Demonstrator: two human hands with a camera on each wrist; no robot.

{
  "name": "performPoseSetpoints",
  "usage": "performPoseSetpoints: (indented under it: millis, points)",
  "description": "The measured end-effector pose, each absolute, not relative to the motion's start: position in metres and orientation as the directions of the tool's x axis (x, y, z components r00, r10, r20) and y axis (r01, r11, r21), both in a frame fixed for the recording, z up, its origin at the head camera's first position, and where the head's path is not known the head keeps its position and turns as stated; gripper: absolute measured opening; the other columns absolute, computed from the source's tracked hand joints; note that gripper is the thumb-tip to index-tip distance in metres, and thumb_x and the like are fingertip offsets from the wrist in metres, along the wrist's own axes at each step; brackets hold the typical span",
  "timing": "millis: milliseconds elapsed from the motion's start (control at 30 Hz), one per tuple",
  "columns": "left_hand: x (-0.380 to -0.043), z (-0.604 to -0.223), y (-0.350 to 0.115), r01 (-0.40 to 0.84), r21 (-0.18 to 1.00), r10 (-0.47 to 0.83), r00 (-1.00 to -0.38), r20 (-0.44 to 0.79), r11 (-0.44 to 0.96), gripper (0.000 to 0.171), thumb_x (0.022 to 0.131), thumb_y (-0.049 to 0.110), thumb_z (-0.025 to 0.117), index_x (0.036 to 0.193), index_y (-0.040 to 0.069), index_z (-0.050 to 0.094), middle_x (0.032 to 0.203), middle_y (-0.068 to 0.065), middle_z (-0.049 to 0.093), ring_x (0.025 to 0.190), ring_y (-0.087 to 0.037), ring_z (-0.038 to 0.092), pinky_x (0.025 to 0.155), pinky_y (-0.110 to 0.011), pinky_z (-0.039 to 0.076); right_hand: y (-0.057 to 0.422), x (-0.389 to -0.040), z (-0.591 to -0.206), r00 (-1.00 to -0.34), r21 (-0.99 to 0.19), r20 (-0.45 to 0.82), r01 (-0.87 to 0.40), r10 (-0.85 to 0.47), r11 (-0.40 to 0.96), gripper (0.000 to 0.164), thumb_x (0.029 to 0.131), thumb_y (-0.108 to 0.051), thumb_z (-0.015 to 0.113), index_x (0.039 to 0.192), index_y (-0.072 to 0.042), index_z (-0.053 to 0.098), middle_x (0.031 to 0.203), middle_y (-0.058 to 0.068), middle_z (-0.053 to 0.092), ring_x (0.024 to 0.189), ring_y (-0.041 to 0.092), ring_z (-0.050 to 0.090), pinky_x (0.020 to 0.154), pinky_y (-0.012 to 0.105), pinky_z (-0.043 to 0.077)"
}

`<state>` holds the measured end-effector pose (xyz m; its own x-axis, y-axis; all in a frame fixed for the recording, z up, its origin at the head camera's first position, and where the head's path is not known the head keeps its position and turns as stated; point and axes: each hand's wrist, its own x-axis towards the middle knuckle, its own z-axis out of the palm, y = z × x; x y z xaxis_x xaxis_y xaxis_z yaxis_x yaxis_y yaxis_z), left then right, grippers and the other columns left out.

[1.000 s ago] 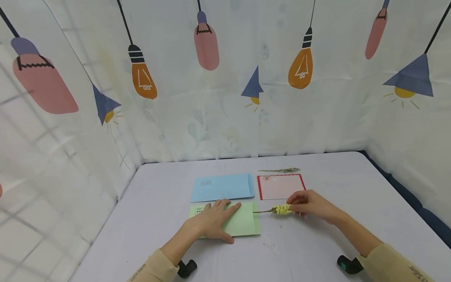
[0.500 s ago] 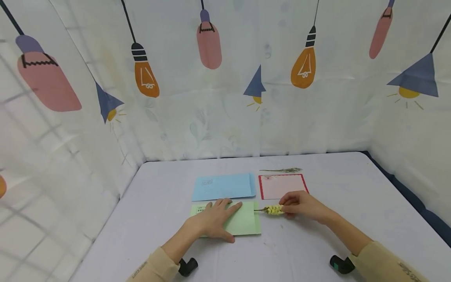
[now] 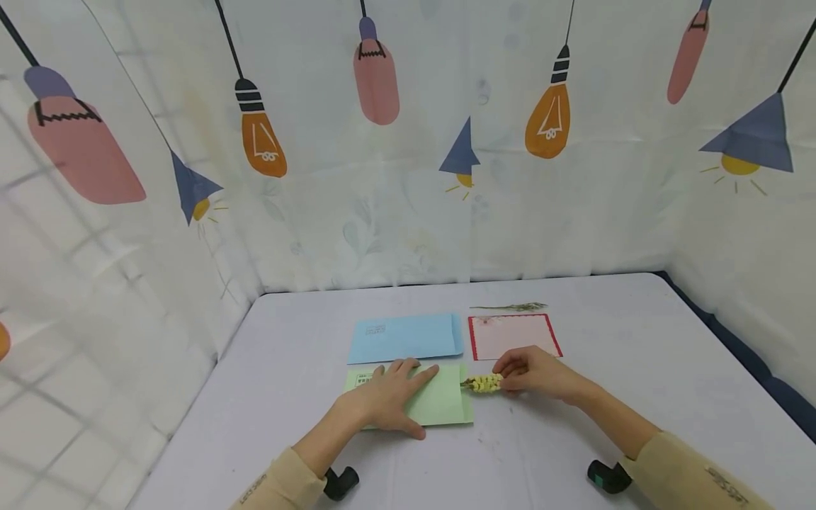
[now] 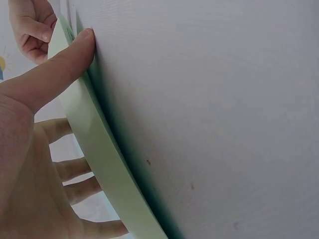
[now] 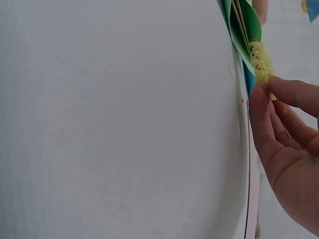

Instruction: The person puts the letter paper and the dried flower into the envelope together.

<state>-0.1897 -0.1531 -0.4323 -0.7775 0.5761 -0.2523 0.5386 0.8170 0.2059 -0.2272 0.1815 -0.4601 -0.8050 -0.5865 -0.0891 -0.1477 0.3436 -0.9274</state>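
Note:
A light green envelope [image 3: 440, 401] lies on the table with its open end to the right. Across it rests my left hand [image 3: 389, 400], fingers spread and straight; in the left wrist view the thumb [image 4: 75, 57] lies along the envelope's near edge. Between thumb and fingers my right hand [image 3: 538, 373] pinches the tip of a yellow dried flower [image 3: 483, 383]. The flower's stem is inside the envelope's mouth, as the right wrist view shows, while the yellow head [image 5: 261, 62] is still outside, right at the opening.
Behind the green envelope lies a blue envelope [image 3: 404, 338]. A pink card with a red border [image 3: 510, 337] sits to its right, and a thin dried sprig [image 3: 510, 307] lies behind the card. The white table [image 3: 306, 333] is backed by a patterned curtain [image 3: 408, 212].
My right hand has moved left with the yellow flower, and the stem has slid into the green envelope until only the head shows. My left hand has stayed in place.

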Motion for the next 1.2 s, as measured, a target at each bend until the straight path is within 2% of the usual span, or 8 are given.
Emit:
performPoseSetpoints:
  millis: [567,867,1200]
  points:
    - [-0.189,-0.431,-0.152,0.529,0.216,0.570,-0.781,-0.254,0.821,0.106,0.080,0.061,0.082,0.164,0.028,0.029,0.158,-0.010,0.035,0.145,-0.030,0.033,0.110,-0.066,0.032,0.158,-0.224,-0.456,-0.794,-0.925,-0.090,-0.157,-0.601,0.346,0.022,0.092,-0.011,0.078,0.110,0.000,0.070,0.094,0.008,0.070,0.085,0.024,0.066,0.075,0.028,0.056]
    - [-0.189,-0.431,-0.152,0.524,0.210,0.564,-0.786,-0.254,0.825,0.106,0.079,0.062,0.082,0.164,0.027,0.029,0.158,-0.010,0.035,0.144,-0.031,0.034,0.110,-0.065,0.032,0.144,-0.222,-0.458,-0.787,-0.932,-0.137,-0.103,-0.601,0.347,0.021,0.093,-0.013,0.077,0.108,-0.001,0.069,0.092,0.008,0.070,0.080,0.025,0.070,0.075,0.031,0.059]
    - [-0.191,-0.433,-0.152,0.532,0.206,0.570,-0.784,-0.247,0.821,0.106,0.079,0.062,0.082,0.164,0.027,0.029,0.158,-0.010,0.035,0.144,-0.031,0.034,0.110,-0.065,0.032,0.133,-0.221,-0.457,-0.774,-0.942,-0.152,-0.074,-0.615,0.326,0.022,0.092,-0.008,0.078,0.109,0.001,0.069,0.096,0.008,0.070,0.086,0.022,0.071,0.079,0.031,0.059]
